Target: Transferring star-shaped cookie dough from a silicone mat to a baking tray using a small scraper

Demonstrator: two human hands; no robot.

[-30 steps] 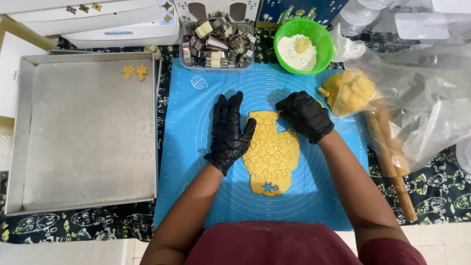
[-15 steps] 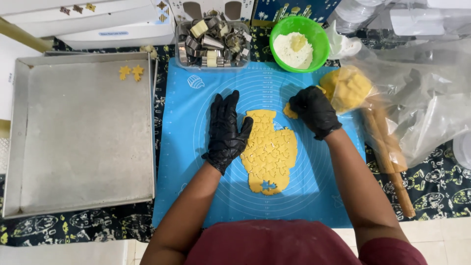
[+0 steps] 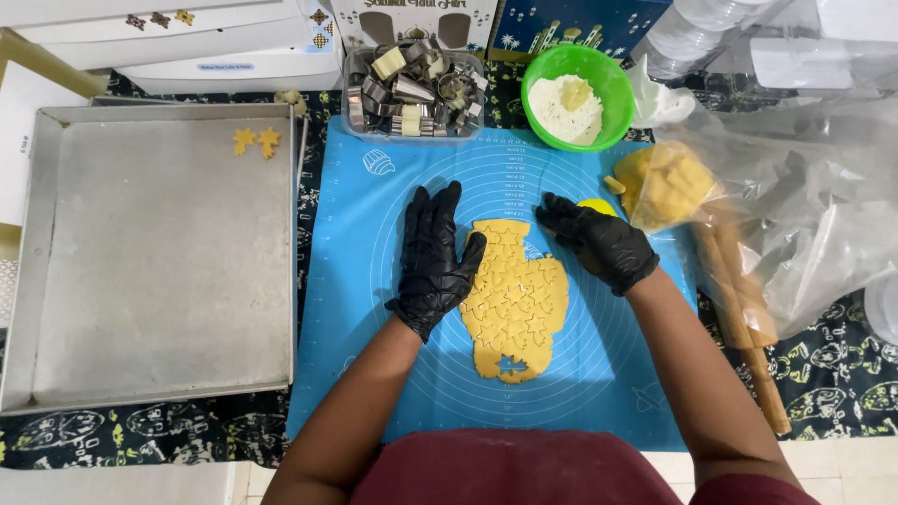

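A flat sheet of yellow dough (image 3: 517, 304), stamped with several star shapes, lies on a blue silicone mat (image 3: 374, 309). My left hand (image 3: 433, 262), in a black glove, rests flat with its fingers spread on the mat, and its thumb touches the dough's left edge. My right hand (image 3: 599, 243), also in a black glove, sits at the dough's upper right corner with its fingers curled. A small yellow piece (image 3: 596, 203) shows just above its knuckles, mostly hidden by the hand.
A grey metal baking tray (image 3: 140, 281) with two star cut-outs (image 3: 256, 141) lies at the left. Behind the mat stand a clear tub of metal cutters (image 3: 413, 84) and a green bowl of flour (image 3: 572, 98). A bagged dough lump (image 3: 666, 182) and a wooden rolling pin (image 3: 748, 327) are at the right.
My right hand has slid from the dough's top edge up and to the right, and a yellow piece now shows at it. My left hand has hardly moved.
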